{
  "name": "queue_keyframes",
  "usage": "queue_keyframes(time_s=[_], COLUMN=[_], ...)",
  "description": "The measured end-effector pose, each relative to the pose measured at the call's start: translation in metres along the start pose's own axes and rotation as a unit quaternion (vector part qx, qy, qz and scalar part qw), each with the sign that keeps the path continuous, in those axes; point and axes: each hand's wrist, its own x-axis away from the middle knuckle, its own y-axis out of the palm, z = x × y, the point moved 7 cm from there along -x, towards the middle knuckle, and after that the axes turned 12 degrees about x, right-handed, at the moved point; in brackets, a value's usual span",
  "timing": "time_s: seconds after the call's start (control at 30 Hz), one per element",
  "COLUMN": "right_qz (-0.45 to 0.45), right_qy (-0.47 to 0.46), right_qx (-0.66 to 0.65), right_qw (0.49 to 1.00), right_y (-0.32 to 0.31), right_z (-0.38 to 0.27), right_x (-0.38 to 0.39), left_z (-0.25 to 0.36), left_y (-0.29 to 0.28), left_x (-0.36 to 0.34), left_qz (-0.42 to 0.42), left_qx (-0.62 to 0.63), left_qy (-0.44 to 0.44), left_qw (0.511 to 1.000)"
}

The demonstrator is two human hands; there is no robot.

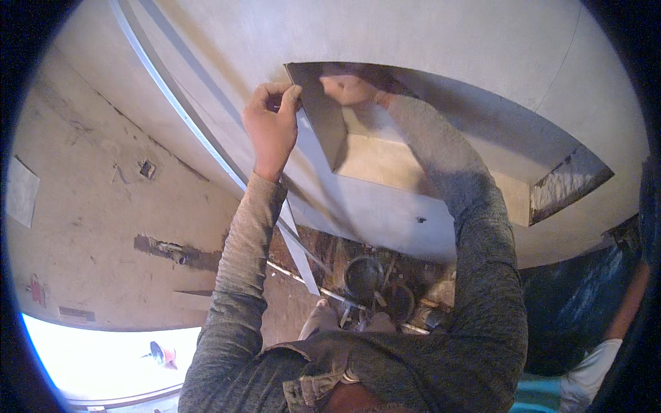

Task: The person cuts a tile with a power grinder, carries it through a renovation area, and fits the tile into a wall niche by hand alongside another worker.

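In front of me a long recessed niche (385, 158) opens in a smooth pale wall (441, 34). My left hand (270, 127) is closed in a pinch at the niche's upper left corner. Whatever lies between its thumb and fingers is too small to make out. Inside the niche, my right hand (350, 89) is curled closed close to the grey left side panel (321, 127). Shadow and blur hide whether it holds anything. Below my left wrist a pale narrow strip (297, 251) slants down toward the floor.
A long light-coloured strip (175, 110) runs along the wall at left. Dark round buckets (363, 275) and loose debris crowd the floor by my feet. Another person's arm (630, 303) shows at far right. A red-and-white object (162, 353) sits on a bright surface at lower left.
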Motion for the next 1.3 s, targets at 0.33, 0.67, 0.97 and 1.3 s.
queue_keyframes(time_s=[0.33,0.67,0.97,1.3], right_qz=[0.103,0.107,0.111,0.123], right_qy=[-0.092,-0.073,-0.063,-0.05], right_qx=[0.054,0.062,0.055,0.05], right_qw=[0.989,0.99,0.99,0.99], right_y=[-0.027,-0.031,-0.031,-0.035], right_z=[0.001,0.017,0.02,0.02], right_x=[0.007,0.003,-0.003,-0.011], left_z=[-0.008,-0.009,-0.004,-0.007], left_y=[0.003,0.01,0.009,0.007], left_x=[0.0,0.003,-0.001,-0.003], left_qz=[-0.006,0.001,0.0,0.0], left_qx=[0.038,0.036,0.046,0.044], left_qy=[-0.003,-0.014,-0.007,-0.001], left_qw=[0.999,0.999,0.999,0.999])
